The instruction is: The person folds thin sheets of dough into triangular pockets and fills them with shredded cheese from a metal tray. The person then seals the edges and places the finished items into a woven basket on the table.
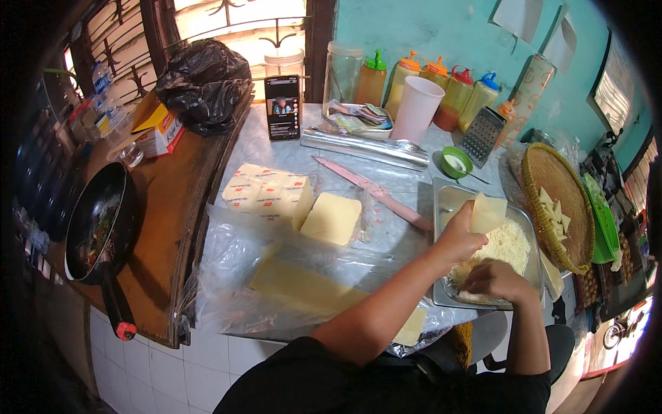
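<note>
My left hand (460, 238) is closed round a pale yellow dough wrapper (489, 212), holding it up over the far left part of a metal tray (443, 200). Pale yellow shreds that look like grated cheese (509, 248) fill much of that tray. Down among them is my right hand (493, 279), its fingers curled; the fingertips are hidden, and what they pinch does not show. More flat wrappers (303, 279) lie under clear plastic sheeting (234, 262) left of my left forearm.
A pink knife (372, 190), a cheese block (332, 219) and a printed wrapped block (267, 193) lie left of the tray. Behind are a foil roll (365, 148), a phone (283, 107), a grater (483, 134) and a green bowl (456, 163). A woven basket (562, 207) holds folded pieces at right.
</note>
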A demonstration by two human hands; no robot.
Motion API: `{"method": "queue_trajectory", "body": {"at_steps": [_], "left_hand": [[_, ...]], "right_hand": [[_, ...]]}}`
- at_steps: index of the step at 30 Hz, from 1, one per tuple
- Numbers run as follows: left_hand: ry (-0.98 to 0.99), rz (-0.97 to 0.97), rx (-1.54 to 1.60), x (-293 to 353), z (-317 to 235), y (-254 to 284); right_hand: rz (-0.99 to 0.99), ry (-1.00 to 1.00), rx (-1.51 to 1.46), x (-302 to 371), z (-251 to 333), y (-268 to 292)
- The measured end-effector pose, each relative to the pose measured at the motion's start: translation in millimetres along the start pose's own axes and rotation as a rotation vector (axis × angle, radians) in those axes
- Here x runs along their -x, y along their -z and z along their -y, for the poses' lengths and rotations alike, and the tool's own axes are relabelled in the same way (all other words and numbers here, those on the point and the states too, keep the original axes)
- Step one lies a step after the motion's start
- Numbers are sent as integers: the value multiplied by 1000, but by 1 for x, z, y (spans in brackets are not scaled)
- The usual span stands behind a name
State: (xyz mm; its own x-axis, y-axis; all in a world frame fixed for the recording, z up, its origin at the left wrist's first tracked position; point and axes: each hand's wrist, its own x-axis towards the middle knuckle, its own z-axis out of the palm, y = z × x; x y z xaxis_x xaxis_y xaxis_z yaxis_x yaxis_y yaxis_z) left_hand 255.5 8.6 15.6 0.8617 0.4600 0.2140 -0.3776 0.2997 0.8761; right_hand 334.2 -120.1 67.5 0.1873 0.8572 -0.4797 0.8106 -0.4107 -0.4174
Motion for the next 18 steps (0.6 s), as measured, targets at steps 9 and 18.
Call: {"method": "queue_trajectory", "body": {"at_steps": [9,18], "left_hand": [[-44,-24,-131,5,-1,-2],[47,60,-179,7,-10,1]], "right_hand": [[113,61,-759,2,-8,-28],[-195,-39,64,39,-55,-7]]}}
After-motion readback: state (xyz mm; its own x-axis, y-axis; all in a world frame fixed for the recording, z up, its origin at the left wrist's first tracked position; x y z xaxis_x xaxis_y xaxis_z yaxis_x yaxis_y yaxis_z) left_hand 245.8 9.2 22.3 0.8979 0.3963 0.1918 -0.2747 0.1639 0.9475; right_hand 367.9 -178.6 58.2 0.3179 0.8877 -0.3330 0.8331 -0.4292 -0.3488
